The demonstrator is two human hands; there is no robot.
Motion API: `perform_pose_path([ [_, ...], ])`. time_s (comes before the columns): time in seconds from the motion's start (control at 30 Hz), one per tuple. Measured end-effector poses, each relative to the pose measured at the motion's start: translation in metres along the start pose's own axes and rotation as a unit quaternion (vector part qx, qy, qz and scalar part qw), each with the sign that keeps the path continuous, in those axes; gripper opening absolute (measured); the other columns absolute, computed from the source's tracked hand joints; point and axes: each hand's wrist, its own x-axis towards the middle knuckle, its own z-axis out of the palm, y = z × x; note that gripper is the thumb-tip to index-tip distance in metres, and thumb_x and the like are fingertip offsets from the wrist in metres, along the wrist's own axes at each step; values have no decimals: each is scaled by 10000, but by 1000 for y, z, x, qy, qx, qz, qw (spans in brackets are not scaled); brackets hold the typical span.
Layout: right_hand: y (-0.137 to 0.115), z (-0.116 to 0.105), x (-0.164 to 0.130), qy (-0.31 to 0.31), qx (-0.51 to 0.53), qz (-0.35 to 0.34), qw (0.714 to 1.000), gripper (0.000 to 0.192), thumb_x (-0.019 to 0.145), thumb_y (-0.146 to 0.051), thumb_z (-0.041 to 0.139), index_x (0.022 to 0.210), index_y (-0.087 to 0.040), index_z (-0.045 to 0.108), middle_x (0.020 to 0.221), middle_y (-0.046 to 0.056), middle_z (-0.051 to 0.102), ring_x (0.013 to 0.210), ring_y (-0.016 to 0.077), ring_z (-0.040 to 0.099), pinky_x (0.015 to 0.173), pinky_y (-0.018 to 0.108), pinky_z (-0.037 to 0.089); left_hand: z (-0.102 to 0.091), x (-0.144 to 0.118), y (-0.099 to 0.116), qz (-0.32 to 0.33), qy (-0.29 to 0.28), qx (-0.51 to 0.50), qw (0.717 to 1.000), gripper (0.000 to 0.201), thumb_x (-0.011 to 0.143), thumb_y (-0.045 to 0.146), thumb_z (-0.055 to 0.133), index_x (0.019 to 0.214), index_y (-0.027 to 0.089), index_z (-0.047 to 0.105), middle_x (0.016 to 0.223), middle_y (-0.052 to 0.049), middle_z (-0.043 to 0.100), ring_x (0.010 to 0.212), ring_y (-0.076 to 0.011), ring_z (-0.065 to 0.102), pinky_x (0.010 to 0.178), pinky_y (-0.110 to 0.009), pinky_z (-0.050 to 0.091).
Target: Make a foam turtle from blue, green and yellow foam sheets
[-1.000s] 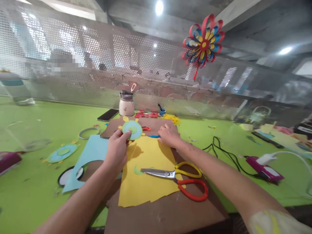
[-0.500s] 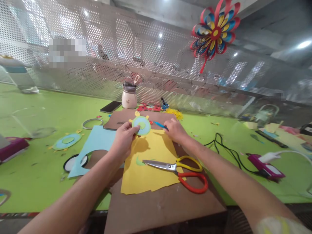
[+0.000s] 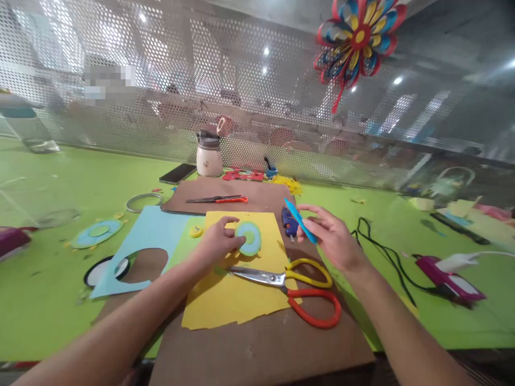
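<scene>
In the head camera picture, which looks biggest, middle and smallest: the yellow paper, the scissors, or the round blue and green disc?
1. Yellow paper, clearly the biggest.
2. Scissors, lying partly on it.
3. Blue and green disc, under the left hand's fingertips, smallest.
All lie close together, so nearness hardly matters.

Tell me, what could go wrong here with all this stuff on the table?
The scissors lie open-bladed just below the left hand, which presses the paper disc on the yellow sheet; a slip might nick a finger. The right hand holds a thin blue strip in the air, and it could bend or drop. The black cord near that arm might snag.
</scene>
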Motion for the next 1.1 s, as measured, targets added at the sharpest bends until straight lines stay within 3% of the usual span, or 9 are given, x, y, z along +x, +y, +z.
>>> perform_pose_path([
  [0.17,0,-4,-8,-84,133,27,987,207,870,-231,579,1050,-226,681,719,10,678,642,134,622,653,293,496,4,0,1,-1,-13,42,999,621,651,281,711,1204,172,451,501,104,489,497,-136,493,507,-239,350],
  [0.3,-1,-6,-10,-76,176,43,981,167,851,-228,592,975,-230,705,727,7,654,673,133,603,679,297,487,-2,-2,15,30,-8,14,999,610,676,304,708,1225,205,462,495,115,444,498,-132,507,520,-234,370],
  [0.37,-1,-5,-11,-60,157,46,985,136,832,-226,607,935,-226,696,764,7,639,703,136,594,705,304,484,-9,-1,23,46,39,-38,997,610,650,288,731,1205,204,491,523,102,481,515,-129,530,531,-231,396],
  [0.43,0,-1,-13,-54,89,40,994,102,815,-223,626,907,-221,672,798,4,614,724,137,581,710,300,478,-16,1,28,65,106,-75,989,609,621,256,746,1184,192,524,509,104,467,488,-114,510,508,-216,392],
  [0.53,0,13,-19,-84,-124,-10,989,72,792,-223,659,855,-202,631,815,6,555,752,143,550,718,294,463,-22,4,28,73,142,-97,982,630,611,214,740,1204,189,528,470,118,414,431,-91,450,465,-195,354],
  [0.73,-6,37,-46,-160,-511,-62,842,123,819,-242,613,918,-193,559,1003,67,497,833,198,547,760,370,472,-19,0,25,73,101,-145,981,605,651,184,707,1221,173,507,481,118,412,442,-81,442,473,-186,364],
  [0.83,-10,32,-63,-178,-588,-45,788,75,843,-236,542,910,-202,535,977,68,479,777,208,546,696,385,487,-18,-5,28,83,82,-168,979,620,643,196,709,1223,170,492,550,87,491,495,-104,512,500,-209,395],
  [0.9,-11,25,-74,-179,-604,-36,776,107,859,-244,510,958,-210,531,993,73,476,783,218,551,690,397,499,-18,-7,30,93,68,-186,976,621,644,198,708,1223,173,484,598,67,536,514,-108,533,509,-216,405],
  [1.1,-3,12,-88,-176,-571,-31,801,234,844,-162,510,1073,-214,516,1079,89,461,885,225,567,783,411,516,-18,-7,28,124,47,-214,968,626,635,187,731,1212,171,491,638,47,586,556,-119,569,529,-218,418],
])
